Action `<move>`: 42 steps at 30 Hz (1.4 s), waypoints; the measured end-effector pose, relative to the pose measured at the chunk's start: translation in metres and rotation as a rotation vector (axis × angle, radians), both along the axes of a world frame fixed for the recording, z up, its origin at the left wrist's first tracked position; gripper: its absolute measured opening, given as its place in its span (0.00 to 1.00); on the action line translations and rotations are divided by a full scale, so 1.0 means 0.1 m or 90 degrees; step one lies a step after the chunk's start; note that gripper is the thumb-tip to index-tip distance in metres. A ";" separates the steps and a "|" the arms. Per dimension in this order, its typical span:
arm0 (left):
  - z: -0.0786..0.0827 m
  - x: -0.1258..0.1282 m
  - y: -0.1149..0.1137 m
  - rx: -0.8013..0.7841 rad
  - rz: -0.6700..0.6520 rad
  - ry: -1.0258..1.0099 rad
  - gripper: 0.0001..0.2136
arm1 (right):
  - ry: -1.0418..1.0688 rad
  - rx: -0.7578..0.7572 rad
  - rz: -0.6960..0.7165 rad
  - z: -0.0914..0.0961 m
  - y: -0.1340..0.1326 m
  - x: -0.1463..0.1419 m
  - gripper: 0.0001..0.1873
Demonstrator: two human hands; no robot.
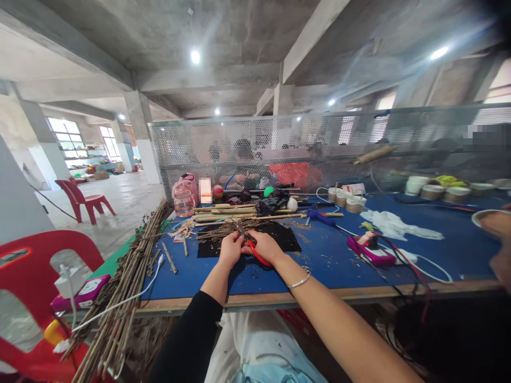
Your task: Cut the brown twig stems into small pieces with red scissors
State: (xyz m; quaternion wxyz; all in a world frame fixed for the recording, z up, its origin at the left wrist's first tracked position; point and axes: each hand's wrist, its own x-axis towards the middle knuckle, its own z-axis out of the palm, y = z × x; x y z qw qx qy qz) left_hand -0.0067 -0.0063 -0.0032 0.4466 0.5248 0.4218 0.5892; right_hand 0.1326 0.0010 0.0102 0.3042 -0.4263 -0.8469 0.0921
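My right hand [264,248] is wrapped round red-handled pruning shears [258,254], whose dark blades point forward and to the left. Close against it, my left hand [230,249] has its fingers drawn together beside the blades; whatever they pinch is too small to tell. Both hands are over the near edge of a black mat [288,237]. Thin brown twigs [217,232] lie across the mat, just beyond my fingers. Small cut bits are scattered on the blue tabletop [319,271].
A long bundle of sticks [133,271] overhangs the table's left edge. A blue glue gun [319,217] and a purple power strip [371,252] with cords lie to the right. Perforated metal panels [255,138] stand behind. Another person's hand [501,229] shows at far right.
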 end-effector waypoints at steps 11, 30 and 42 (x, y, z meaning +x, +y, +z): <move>-0.06 0.00 0.08 -0.044 0.036 -0.063 0.05 | -0.021 0.032 -0.035 0.00 0.01 -0.02 0.28; 0.01 -0.01 0.03 -0.047 0.082 -0.040 0.07 | -0.007 0.070 -0.009 -0.05 0.06 -0.03 0.33; 0.02 -0.01 0.01 -0.012 0.069 -0.016 0.08 | 0.040 0.056 0.010 -0.02 0.03 -0.04 0.26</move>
